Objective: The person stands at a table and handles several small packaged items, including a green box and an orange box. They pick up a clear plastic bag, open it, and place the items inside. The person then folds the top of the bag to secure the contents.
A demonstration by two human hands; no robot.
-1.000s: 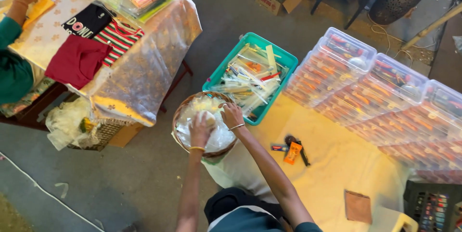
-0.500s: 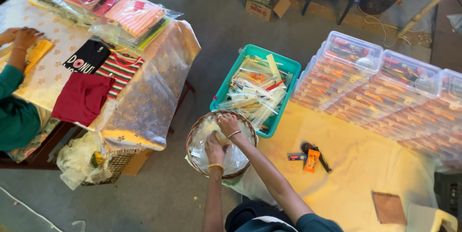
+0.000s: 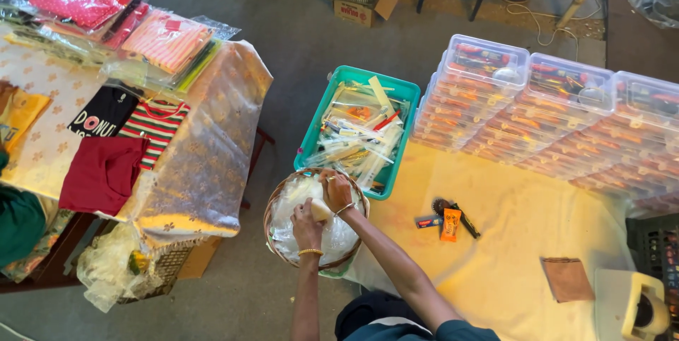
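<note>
Head cam: both hands sit in the round wicker basket at the table's left edge. Left hand and right hand are closed around a small pale lump over clear bags. Best to grip gently, I'd say.

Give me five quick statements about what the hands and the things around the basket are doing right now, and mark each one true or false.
1. Both hands, the left hand and the right hand, are inside the round wicker basket. True.
2. The basket is lined with red cloth. False: clear plastic bags fill it.
3. A small pale object sits between the two hands. True.
4. The teal tray is empty. False: it holds many clear-wrapped packets.
5. The clear lidded boxes are stacked on the floor under the table. False: they stand on the yellow cloth.
</note>
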